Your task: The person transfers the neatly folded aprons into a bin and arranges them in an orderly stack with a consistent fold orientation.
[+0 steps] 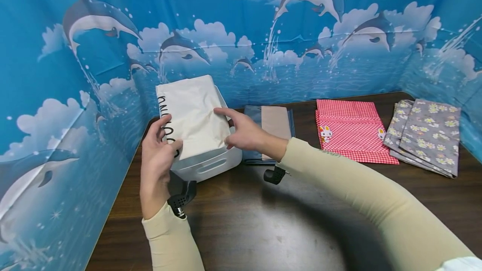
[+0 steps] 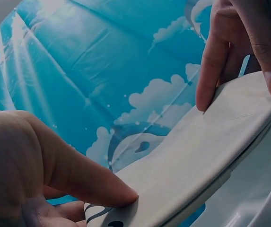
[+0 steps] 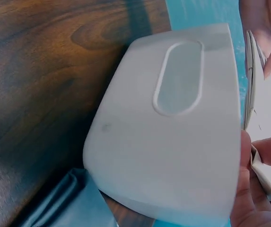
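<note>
A folded white cloth (image 1: 197,114) with black lettering along its left side lies level over the mouth of a white plastic bin (image 1: 211,167). My left hand (image 1: 157,149) grips the cloth's left edge, thumb on top and fingers beneath, as the left wrist view shows. At the opposite edge my right hand (image 1: 246,133) pinches the cloth between thumb and fingers. A narrow gap separates the cloth from the bin's rim in the right wrist view. What the bin holds is hidden.
Right of the bin lies a folded blue and beige cloth (image 1: 276,126). Farther right are a red checked folded cloth (image 1: 350,131) and a grey daisy-patterned one (image 1: 429,133). All rest on the dark wooden table (image 1: 241,229). A blue dolphin curtain (image 1: 233,20) encloses the back and sides.
</note>
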